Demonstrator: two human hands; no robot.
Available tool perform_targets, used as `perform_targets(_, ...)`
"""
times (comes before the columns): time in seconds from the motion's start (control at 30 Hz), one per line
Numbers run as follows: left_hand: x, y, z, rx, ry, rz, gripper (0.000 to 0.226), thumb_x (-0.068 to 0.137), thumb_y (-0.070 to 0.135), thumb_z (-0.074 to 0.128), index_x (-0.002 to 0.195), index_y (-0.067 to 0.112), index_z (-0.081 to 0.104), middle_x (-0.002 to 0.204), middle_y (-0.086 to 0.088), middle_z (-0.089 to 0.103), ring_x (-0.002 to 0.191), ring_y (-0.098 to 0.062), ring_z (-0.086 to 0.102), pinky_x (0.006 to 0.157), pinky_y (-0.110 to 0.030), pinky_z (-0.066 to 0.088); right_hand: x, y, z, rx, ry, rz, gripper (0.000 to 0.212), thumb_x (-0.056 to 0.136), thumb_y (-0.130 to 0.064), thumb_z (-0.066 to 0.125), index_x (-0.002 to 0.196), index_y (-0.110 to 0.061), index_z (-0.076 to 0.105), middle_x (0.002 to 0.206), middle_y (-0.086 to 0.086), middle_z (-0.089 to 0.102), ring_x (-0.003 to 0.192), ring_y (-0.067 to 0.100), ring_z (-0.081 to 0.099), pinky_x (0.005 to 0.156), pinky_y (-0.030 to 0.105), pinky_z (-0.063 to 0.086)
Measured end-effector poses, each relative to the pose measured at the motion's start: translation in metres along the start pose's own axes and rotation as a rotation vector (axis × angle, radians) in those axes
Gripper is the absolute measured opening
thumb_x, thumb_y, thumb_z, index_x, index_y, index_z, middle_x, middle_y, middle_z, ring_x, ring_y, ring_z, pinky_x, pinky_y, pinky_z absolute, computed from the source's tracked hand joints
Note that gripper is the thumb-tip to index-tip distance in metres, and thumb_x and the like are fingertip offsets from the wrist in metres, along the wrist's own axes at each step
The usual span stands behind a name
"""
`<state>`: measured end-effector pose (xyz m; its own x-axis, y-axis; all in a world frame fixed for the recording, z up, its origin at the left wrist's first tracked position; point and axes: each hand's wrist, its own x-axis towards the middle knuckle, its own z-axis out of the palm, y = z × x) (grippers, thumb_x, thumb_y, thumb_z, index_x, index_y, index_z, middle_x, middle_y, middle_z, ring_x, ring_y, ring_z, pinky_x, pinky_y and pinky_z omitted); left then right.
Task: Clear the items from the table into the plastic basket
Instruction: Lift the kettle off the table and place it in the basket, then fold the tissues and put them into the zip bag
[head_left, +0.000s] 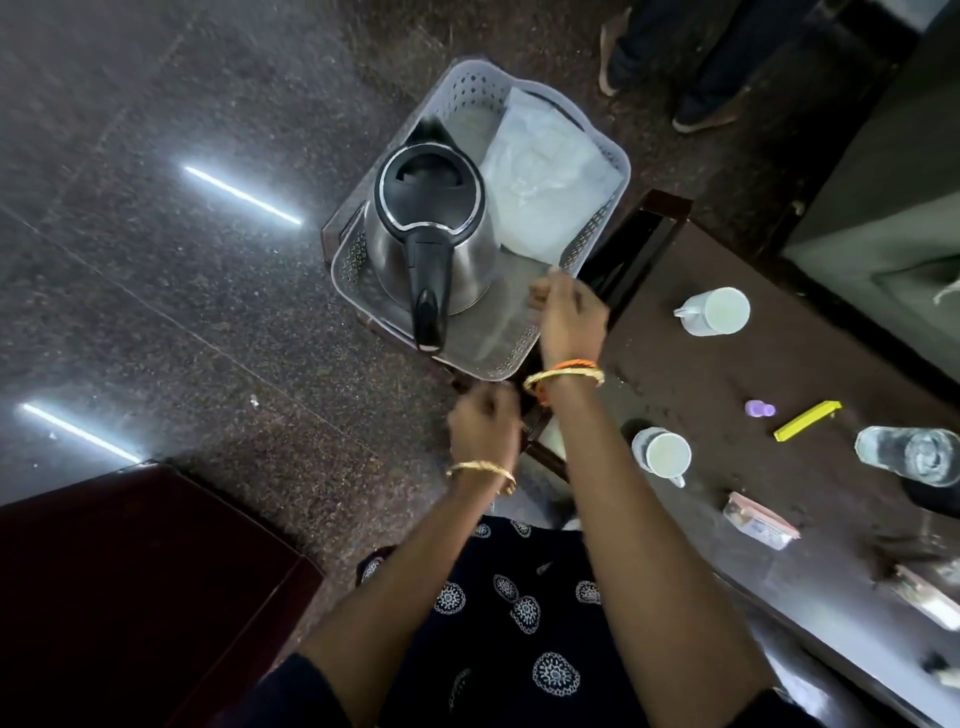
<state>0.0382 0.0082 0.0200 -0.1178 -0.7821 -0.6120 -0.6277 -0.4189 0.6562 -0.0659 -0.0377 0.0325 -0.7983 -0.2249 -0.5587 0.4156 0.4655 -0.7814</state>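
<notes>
Two things already sit in the basket (618, 171): kettle (431, 234) and bag (550, 176). Right hand (571, 325) curls at its 5 o'clock rim, contact unclear; left hand (485, 426) blurred, grip unreadable. Tugging could tip the basket off its stool.

Dark cabinet (130, 582) on floor; someone's feet (701, 111), perhaps sandalled.

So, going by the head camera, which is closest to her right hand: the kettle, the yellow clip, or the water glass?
From the right hand:
1. Kettle, in the basket just left of it.
2. Yellow clip, out on the table.
3. Water glass, at the table's right edge.
</notes>
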Motion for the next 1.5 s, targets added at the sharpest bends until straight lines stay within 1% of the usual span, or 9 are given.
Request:
perform_targets(0.17, 0.024, 0.087, 0.034, -0.098, -0.072, 0.412, 0.026, 0.094, 0.022, 0.044, 0.071, 0.012, 0.05, 0.062, -0.008, 0.057, 0.059, -0.019, 0.051, 0.052, -0.026, 0.028, 0.074, -0.029, -0.019, -0.062, -0.121, 0.056, 0.025, 0.085, -0.002, 0.05, 0.061, -0.005, 0.055, 0.065, 0.007, 0.058, 0.074, 0.024, 0.061, 0.074, 0.033, 0.054)
perform_targets(0.33, 0.15, 0.173, 0.066, -0.065, 0.069, 0.109, 0.046, 0.094, 0.028, 0.045, 0.132, 0.003, 0.038, 0.14, -0.019, 0.04, 0.128, -0.034, 0.04, 0.104, -0.039, 0.034, 0.108, -0.044, 0.015, -0.402, -0.302, 0.129, 0.014, 0.09, -0.009, 0.05, 0.084, 0.002, 0.057, 0.097, 0.019, 0.056, 0.079, 0.025, 0.055, 0.071, 0.033, 0.04)
perform_targets(0.47, 0.221, 0.182, 0.079, 0.113, 0.121, -0.06, 0.065, 0.093, 0.038, 0.041, 0.144, 0.005, 0.018, 0.154, -0.015, 0.02, 0.142, -0.031, 0.021, 0.116, -0.048, 0.022, 0.123, -0.033, 0.046, -0.286, -0.131, 0.177, 0.059, 0.088, -0.017, 0.056, 0.135, 0.004, 0.027, 0.133, 0.018, 0.052, 0.115, 0.033, 0.055, 0.089, 0.031, 0.046)
perform_targets(0.9, 0.187, 0.206, 0.072, -0.111, 0.249, 0.104, 0.03, 0.085, 0.026, 0.052, 0.111, 0.01, 0.054, 0.108, -0.009, 0.063, 0.101, -0.023, 0.057, 0.095, -0.036, 0.043, 0.119, -0.053, -0.015, 0.015, -0.078, -0.082, 0.019, 0.083, -0.013, 0.064, 0.101, -0.008, 0.063, 0.096, 0.007, 0.067, 0.09, 0.024, 0.064, 0.08, 0.033, 0.053)
perform_targets(1.0, 0.142, 0.206, 0.061, -0.319, 0.096, 0.228, 0.017, 0.086, 0.009, 0.052, 0.071, 0.015, 0.048, 0.069, 0.002, 0.048, 0.067, -0.005, 0.052, 0.06, -0.011, 0.04, 0.093, -0.057, -0.075, 0.061, -0.065, -0.264, 0.013, 0.084, -0.006, 0.065, 0.096, -0.011, 0.065, 0.082, -0.004, 0.067, 0.075, 0.0, 0.062, 0.07, 0.016, 0.051)
perform_targets(1.1, 0.086, 0.184, 0.063, -0.485, -0.26, 0.11, 0.019, 0.088, 0.017, 0.047, 0.072, 0.02, 0.056, 0.072, -0.001, 0.061, 0.071, -0.015, 0.057, 0.058, -0.019, 0.045, 0.068, -0.039, -0.141, 0.068, -0.014, -0.331, 0.031, 0.083, 0.002, 0.064, 0.062, -0.02, 0.057, 0.045, -0.02, 0.052, 0.045, -0.009, 0.046, 0.049, 0.004, 0.035)
perform_targets(1.23, 0.033, 0.132, 0.072, -0.668, -0.805, -0.045, 0.052, 0.087, 0.057, 0.034, 0.098, 0.02, 0.07, 0.095, 0.002, 0.074, 0.093, -0.015, 0.067, 0.078, -0.03, 0.055, 0.057, 0.013, -0.224, 0.22, 0.004, -0.2, 0.041, 0.079, 0.012, 0.06, 0.058, -0.023, 0.063, 0.055, -0.014, 0.059, 0.063, 0.008, 0.053, 0.063, 0.021, 0.044)
perform_targets(1.33, 0.007, 0.102, 0.09, -0.584, -1.149, -0.267, 0.083, 0.068, 0.075, 0.04, 0.111, 0.009, 0.067, 0.115, -0.012, 0.068, 0.108, -0.022, 0.063, 0.096, -0.037, 0.049, 0.056, 0.051, -0.268, 0.264, 0.093, -0.065, 0.048, 0.078, 0.016, 0.052, 0.046, -0.021, 0.058, 0.044, -0.016, 0.053, 0.052, -0.001, 0.048, 0.056, 0.019, 0.04)
perform_targets(1.5, -0.052, 0.069, 0.156, 0.001, -1.33, -0.32, 0.057, 0.082, 0.059, 0.04, 0.099, 0.016, 0.072, 0.091, -0.001, 0.076, 0.071, -0.014, 0.072, 0.065, -0.023, 0.056, 0.058, 0.098, -0.321, 0.19, 0.148, 0.199, 0.029, 0.088, -0.008, 0.051, 0.069, -0.027, 0.042, 0.062, -0.014, 0.049, 0.052, -0.004, 0.043, 0.039, 0.009, 0.038)
